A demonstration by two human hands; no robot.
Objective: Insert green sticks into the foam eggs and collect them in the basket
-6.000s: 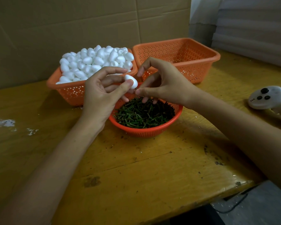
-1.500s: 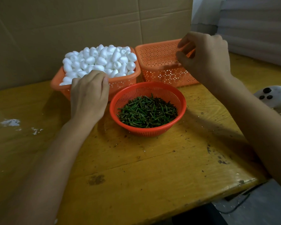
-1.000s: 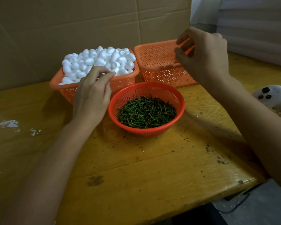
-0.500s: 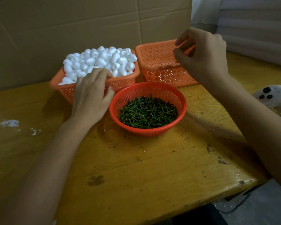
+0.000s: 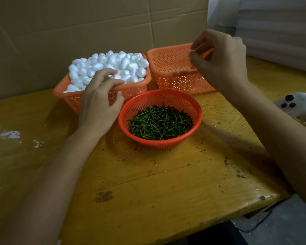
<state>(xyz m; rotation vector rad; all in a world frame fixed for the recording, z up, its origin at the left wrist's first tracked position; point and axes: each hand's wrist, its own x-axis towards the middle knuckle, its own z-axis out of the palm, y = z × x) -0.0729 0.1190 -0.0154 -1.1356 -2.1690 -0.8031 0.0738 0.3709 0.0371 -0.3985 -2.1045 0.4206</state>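
Left hand point(image 5: 99, 103) over front rim of full basket point(image 5: 131, 85) at back edge of tabletop point(image 5: 148, 174), fingers curled onto foam eggs point(image 5: 113, 62) — fetching one, grip unclear. Right hand point(image 5: 221, 64) above empty basket point(image 5: 170, 61) alongside, fingers loosely apart, nothing seen held — probably drop-off spot. Green sticks point(image 5: 159, 121) in bowl point(image 5: 124, 119) nearer, central for reach.

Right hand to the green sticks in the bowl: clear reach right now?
Probably yes. The right hand hovers over the square basket behind the open bowl; nothing covers the green sticks, and the left hand is at the foam eggs.
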